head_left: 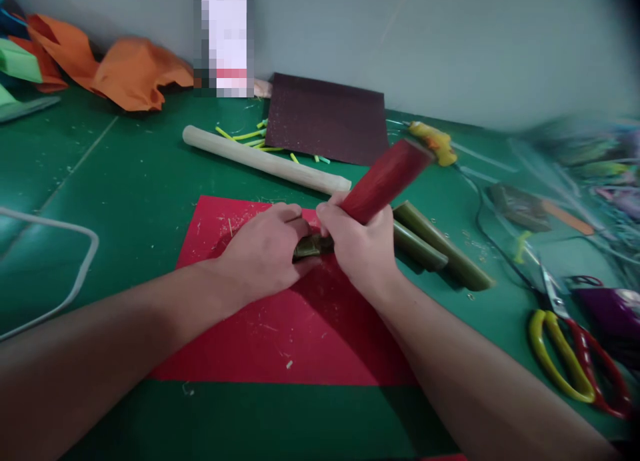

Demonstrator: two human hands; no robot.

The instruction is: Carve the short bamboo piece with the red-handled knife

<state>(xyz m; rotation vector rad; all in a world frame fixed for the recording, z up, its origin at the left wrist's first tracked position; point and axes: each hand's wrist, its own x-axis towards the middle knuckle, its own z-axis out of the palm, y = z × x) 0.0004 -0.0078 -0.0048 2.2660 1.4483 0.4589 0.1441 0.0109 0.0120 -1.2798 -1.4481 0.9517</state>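
Clasping Red Rod (pixel 385 181) and Dark Piece (pixel 310 247) Above Red Sheet (pixel 300 334)

Holding the dark piece in a closed left grip (pixel 270 247), low over the red sheet and just left of the right grip (pixel 365 247). Spanning the short gap between the two, with a long axis running roughly left to right. Slanting the red rod, clasped firmly in the right grip, upward to the right and away from the body. Lying near both, with left fingers wrapped around the dark piece and right fingertips by its right end. Hiding any join between red rod and dark piece; impossible to tell. Bordered on the desk (pixel 225 421) by a pale stick (pixel 265 161) beyond and green sticks (pixel 445 247) to the right. Showing no readable brand, label or writing, even on the pixelated panel (pixel 227 34) at the back.
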